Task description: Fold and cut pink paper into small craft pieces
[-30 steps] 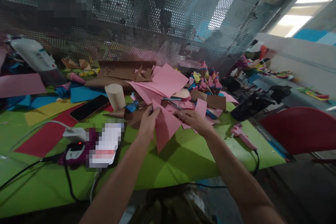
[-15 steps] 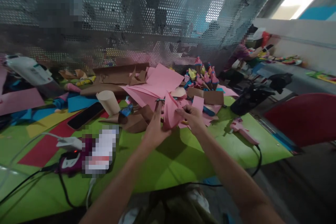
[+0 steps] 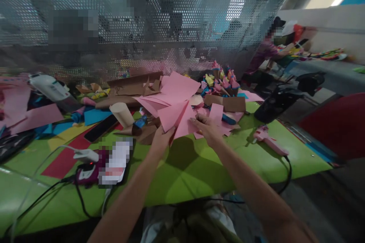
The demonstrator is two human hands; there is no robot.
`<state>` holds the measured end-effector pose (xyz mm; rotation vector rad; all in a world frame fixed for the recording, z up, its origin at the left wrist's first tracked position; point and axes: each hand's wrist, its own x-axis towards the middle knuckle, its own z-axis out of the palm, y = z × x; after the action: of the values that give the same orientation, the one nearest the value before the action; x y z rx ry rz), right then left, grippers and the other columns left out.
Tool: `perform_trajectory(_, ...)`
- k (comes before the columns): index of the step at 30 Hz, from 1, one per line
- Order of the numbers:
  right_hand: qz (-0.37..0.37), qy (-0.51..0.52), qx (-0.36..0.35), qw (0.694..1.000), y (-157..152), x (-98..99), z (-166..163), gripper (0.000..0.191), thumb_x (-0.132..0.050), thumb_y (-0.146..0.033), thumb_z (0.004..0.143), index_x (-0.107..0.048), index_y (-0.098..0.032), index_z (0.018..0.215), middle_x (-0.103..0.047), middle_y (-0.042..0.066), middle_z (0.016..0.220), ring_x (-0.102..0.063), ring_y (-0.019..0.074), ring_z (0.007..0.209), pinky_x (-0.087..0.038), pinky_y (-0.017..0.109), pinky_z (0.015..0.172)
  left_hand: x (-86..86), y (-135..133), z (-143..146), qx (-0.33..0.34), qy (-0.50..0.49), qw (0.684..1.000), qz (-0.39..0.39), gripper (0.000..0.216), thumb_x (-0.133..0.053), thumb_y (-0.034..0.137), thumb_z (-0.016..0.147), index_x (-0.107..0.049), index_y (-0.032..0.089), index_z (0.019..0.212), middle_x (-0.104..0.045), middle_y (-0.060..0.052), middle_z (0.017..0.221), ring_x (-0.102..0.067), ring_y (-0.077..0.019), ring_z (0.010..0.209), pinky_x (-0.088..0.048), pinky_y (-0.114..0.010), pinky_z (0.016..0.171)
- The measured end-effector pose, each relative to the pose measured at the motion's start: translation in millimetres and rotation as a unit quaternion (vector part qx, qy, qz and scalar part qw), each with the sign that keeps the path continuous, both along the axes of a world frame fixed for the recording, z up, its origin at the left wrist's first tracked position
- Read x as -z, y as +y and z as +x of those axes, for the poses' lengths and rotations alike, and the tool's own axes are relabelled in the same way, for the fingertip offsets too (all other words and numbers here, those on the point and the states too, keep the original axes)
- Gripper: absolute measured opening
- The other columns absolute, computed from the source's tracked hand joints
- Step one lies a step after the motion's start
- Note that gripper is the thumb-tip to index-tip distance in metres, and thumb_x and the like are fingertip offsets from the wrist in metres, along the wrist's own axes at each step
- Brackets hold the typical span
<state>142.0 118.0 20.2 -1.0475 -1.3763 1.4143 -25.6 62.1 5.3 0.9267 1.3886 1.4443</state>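
Observation:
Between my hands is a folded sheet of pink paper, spread into two wings with a crease between them. My left hand is closed on the lower left edge of the sheet. The fingers of my right hand pinch its right edge. Just behind lies a stack of larger pink sheets. A pink paper strip rests beside my right hand. Brown paper lies partly hidden behind my left hand.
A pink glue gun lies on the green table at right, its cord over the edge. Small paper cones stand behind. At left are a cardboard tube, a phone, a power strip and cables. A person sits far right.
The folded pink sheet has opened out from a narrow upright fold into two spread wings. My left hand has moved down and now grips its left edge. The view has shifted slightly left.

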Motion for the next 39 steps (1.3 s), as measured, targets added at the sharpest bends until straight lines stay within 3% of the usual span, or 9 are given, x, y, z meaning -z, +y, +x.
perform_trajectory(11, 0.036, -0.058, -0.003, 0.998, 8, 11.5, 8, 0.040, -0.068, -0.044, 0.066, -0.034, -0.023, 0.064, -0.028, -0.008, 0.060, -0.031, 0.0093, 0.053, -0.031, 0.022, 0.049, 6.2, 6, -5, -0.064, -0.142, 0.988, 0.010, 0.046, -0.088, 0.027, 0.045, -0.070, 0.013, 0.085, -0.076, -0.009, 0.087, -0.068, -0.0209, 0.077, -0.054, -0.036, 0.078)
perform_trajectory(15, 0.113, -0.065, -0.005, 0.991, -7, 13.1, 17, 0.037, -0.066, -0.045, 0.067, -0.037, -0.022, 0.061, -0.030, -0.007, 0.059, -0.031, 0.0100, 0.055, -0.026, 0.024, 0.051, 1.0, -11, 0, -0.062, -0.157, 0.985, 0.022, 0.046, -0.087, 0.026, 0.044, -0.070, 0.013, 0.084, -0.076, -0.008, 0.087, -0.068, -0.0203, 0.076, -0.055, -0.034, 0.077)
perform_trajectory(21, 0.161, -0.131, -0.024, 0.978, -47, 25.0, 47, 0.036, -0.063, -0.045, 0.070, -0.038, -0.021, 0.058, -0.029, -0.006, 0.058, -0.029, 0.0102, 0.057, -0.021, 0.026, 0.056, 8.0, -65, 8, -0.023, -0.033, 0.999, 0.026, 0.045, -0.082, 0.028, 0.054, -0.070, 0.014, 0.095, -0.076, -0.009, 0.095, -0.069, -0.0240, 0.086, -0.054, -0.037, 0.082)
perform_trajectory(24, 0.166, -0.190, -0.036, 0.967, -66, 35.3, 60, 0.032, -0.060, -0.044, 0.072, -0.042, -0.021, 0.060, -0.032, -0.006, 0.058, -0.032, 0.0109, 0.057, -0.022, 0.026, 0.056, 15.9, -88, 15, -0.001, 0.101, 0.994, 0.034, 0.044, -0.078, 0.027, 0.062, -0.069, 0.015, 0.103, -0.075, -0.009, 0.101, -0.068, -0.0273, 0.095, -0.054, -0.041, 0.087)
perform_trajectory(27, 0.210, -0.279, -0.021, 0.937, -82, 43.5, 69, 0.023, -0.059, -0.036, 0.072, -0.045, -0.020, 0.062, -0.041, -0.004, 0.061, -0.038, 0.0128, 0.060, -0.024, 0.027, 0.057, 17.8, -105, 23, -0.025, 0.309, 0.951, 0.011, 0.060, -0.073, 0.020, 0.068, -0.059, 0.018, 0.126, -0.073, -0.009, 0.106, -0.066, -0.0283, 0.104, -0.051, -0.041, 0.092)
perform_trajectory(30, 0.260, -0.353, -0.012, 0.899, -91, 48.7, 73, 0.021, -0.057, -0.029, 0.073, -0.043, -0.021, 0.060, -0.046, -0.001, 0.066, -0.043, 0.0141, 0.062, -0.026, 0.028, 0.058, 14.6, -118, 29, -0.038, 0.512, 0.857, -0.043, 0.076, -0.071, 0.022, 0.075, -0.041, 0.019, 0.145, -0.072, -0.011, 0.104, -0.067, -0.0298, 0.103, -0.050, -0.041, 0.090)
perform_trajectory(34, 0.288, -0.399, 0.015, 0.871, -97, 54.3, 78, 0.011, -0.058, -0.027, 0.077, -0.054, -0.021, 0.069, -0.056, 0.004, 0.078, -0.053, 0.0190, 0.071, -0.039, 0.030, 0.062, 13.8, -131, 29, -0.077, 0.667, 0.741, 0.017, 0.079, -0.071, 0.028, 0.079, -0.036, 0.021, 0.150, -0.055, -0.020, 0.138, -0.055, -0.0363, 0.123, -0.044, -0.048, 0.098)
perform_trajectory(36, 0.316, -0.389, 0.031, 0.865, -99, 56.0, 81, 0.017, -0.060, -0.026, 0.078, -0.063, -0.020, 0.094, -0.064, 0.010, 0.102, -0.059, 0.0249, 0.091, -0.047, 0.035, 0.074, 17.4, -135, 25, -0.039, 0.691, 0.719, 0.062, 0.064, -0.063, 0.022, 0.084, -0.044, 0.027, 0.145, -0.050, -0.015, 0.146, -0.051, -0.0343, 0.127, -0.042, -0.048, 0.100)
perform_trajectory(39, 0.377, -0.381, -0.031, 0.843, -100, 55.9, 86, 0.043, -0.056, -0.024, 0.086, -0.056, -0.023, 0.129, -0.053, 0.011, 0.141, -0.051, 0.0281, 0.126, -0.045, 0.045, 0.098, 24.0, -138, 19, 0.092, 0.683, 0.717, 0.102, 0.051, -0.048, 0.009, 0.089, -0.059, 0.034, 0.132, -0.062, -0.006, 0.135, -0.058, -0.0254, 0.119, -0.043, -0.043, 0.099)
